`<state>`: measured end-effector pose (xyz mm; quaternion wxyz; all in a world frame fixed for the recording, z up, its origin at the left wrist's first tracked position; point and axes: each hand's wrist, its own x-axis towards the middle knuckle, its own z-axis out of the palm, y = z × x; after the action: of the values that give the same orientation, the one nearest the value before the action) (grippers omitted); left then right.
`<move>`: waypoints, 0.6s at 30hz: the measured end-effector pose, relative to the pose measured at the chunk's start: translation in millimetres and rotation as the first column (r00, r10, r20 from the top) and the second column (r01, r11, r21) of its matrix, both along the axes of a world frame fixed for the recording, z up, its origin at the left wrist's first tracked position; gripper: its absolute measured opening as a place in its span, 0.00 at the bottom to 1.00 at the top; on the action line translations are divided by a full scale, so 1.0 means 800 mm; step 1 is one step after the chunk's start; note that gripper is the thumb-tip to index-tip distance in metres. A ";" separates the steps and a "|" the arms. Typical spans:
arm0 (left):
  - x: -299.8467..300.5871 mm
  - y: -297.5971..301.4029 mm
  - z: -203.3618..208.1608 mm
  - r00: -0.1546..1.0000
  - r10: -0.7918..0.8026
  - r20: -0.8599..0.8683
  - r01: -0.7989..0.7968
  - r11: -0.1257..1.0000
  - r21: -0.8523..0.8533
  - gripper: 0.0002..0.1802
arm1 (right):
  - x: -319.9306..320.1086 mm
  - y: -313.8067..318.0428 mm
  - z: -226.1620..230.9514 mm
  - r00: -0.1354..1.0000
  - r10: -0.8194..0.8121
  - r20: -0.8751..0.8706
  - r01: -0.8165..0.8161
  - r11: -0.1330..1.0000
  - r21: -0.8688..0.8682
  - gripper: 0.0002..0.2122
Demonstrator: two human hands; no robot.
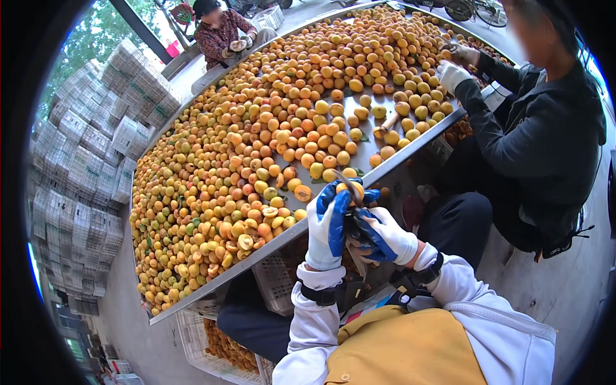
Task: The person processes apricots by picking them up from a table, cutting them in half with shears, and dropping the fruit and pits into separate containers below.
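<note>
Both my hands wear white gloves with blue coated palms and meet just over the near edge of the metal table. My left hand is closed around an orange-yellow apricot. Close beside it, my right hand has its fingers curled round a knife, whose handle is mostly hidden. The narrow curved knife blade rises past the apricot, against or very near its skin. Apricots cover much of the sloping table, and some split halves lie near its front edge.
The table's raised metal rim runs just beyond my hands. Below it stands a white crate of apricot pieces. One co-worker sits at the right, another at the far side. Stacked crates rise at the left.
</note>
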<state>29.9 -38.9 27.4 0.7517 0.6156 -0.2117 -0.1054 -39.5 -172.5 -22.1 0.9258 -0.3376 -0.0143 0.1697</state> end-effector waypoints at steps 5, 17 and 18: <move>0.016 0.010 -0.023 1.000 -0.007 -0.030 0.003 0.992 -0.125 0.18 | 0.000 -0.013 0.004 0.845 -0.466 0.262 0.533 0.771 -0.348 0.17; -0.010 0.016 -0.052 0.646 -0.131 0.752 -0.398 0.783 0.478 0.30 | 0.017 -0.017 0.015 0.956 -0.274 0.105 0.292 0.854 -0.431 0.14; -0.009 0.018 -0.048 0.631 -0.096 0.769 -0.394 0.815 0.425 0.27 | 0.016 -0.008 0.016 0.942 -0.328 0.067 0.327 0.861 -0.388 0.13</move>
<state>22.9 -24.1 -11.4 0.3831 0.8083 -0.4125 0.1725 -26.9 -179.3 -9.1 0.8540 -0.5142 0.0784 0.0097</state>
